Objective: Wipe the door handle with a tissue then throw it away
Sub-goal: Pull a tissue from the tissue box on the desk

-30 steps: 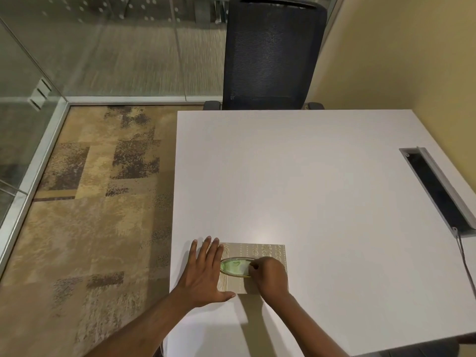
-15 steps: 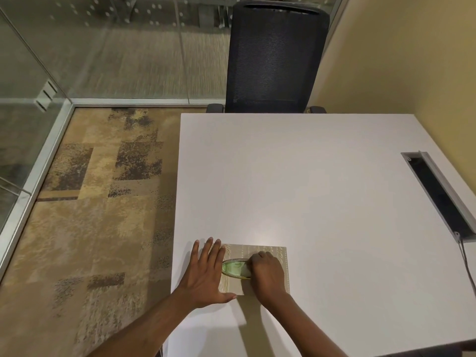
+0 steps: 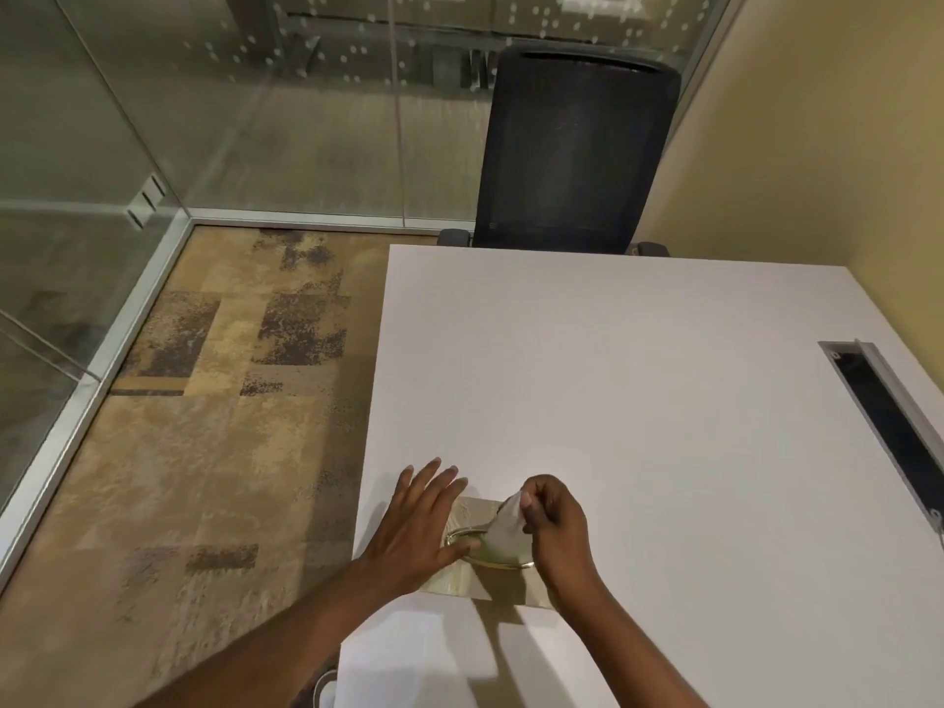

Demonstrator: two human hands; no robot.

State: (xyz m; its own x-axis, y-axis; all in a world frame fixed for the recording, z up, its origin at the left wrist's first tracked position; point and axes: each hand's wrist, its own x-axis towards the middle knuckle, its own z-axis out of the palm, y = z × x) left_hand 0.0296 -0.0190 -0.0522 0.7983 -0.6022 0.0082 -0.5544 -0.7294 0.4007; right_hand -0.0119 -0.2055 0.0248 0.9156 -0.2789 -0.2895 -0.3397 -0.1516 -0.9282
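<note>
Your right hand (image 3: 554, 523) is pinched shut on a tissue (image 3: 505, 523), thumb and fingertips gripping its top corner, sheet lifted into a peak out of the oval slot of the tissue box (image 3: 490, 580). Your left hand (image 3: 424, 523) lies flat with fingers spread apart, palm down on the left part of the box, thumb touching the gold rim of the slot, fingertips reaching past the box's far edge onto the table (image 3: 638, 401). Box sits flat near the table's front left corner, beige patterned top. Table is white, cable slot (image 3: 889, 416) along its right side. Black mesh chair (image 3: 577, 150) pushed in at the far edge. Patterned carpet (image 3: 219, 401) to the left, glass walls (image 3: 255, 109) beyond it, yellow wall on the right. Door handle can't be told in this view
</note>
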